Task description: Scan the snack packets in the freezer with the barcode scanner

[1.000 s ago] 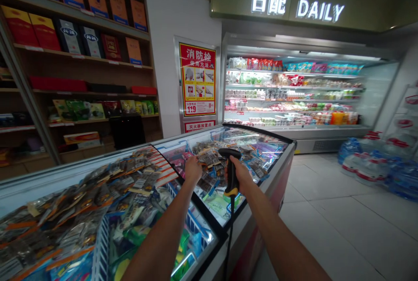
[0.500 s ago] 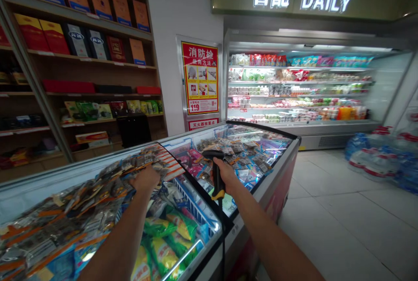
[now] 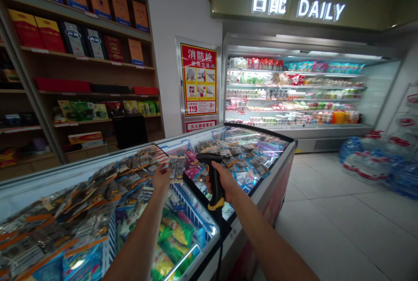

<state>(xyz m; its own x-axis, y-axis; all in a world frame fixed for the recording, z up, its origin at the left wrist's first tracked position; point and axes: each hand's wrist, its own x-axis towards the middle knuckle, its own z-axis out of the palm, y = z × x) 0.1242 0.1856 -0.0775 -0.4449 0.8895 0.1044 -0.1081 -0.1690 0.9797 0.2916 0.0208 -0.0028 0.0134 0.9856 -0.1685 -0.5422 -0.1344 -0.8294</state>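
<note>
My left hand [image 3: 161,178] grips the edge of a small flat packet [image 3: 176,168], its printed back turned up, above the chest freezer. A black and yellow barcode scanner [image 3: 214,185] is in my right hand [image 3: 225,179], its head pointing left toward the packet. From its handle a cable [image 3: 220,250] hangs down. Beneath my left forearm, orange-edged snack packets [image 3: 81,198] lie heaped across the glass. More packets [image 3: 241,150] are spread on the glass beyond the scanner.
Green and yellow bags [image 3: 176,233] lie inside the freezer beside a blue-white basket [image 3: 191,205]. The freezer's edge [image 3: 277,176] runs along my right, with tiled floor [image 3: 320,211] beyond. Bottled water packs [image 3: 369,155] stand at right, a shelf unit [image 3: 98,70] at left, a refrigerated display [image 3: 294,94] behind.
My left hand has moved right from the heap and now holds up a packet near the scanner. The scanner has shifted slightly left in view.
</note>
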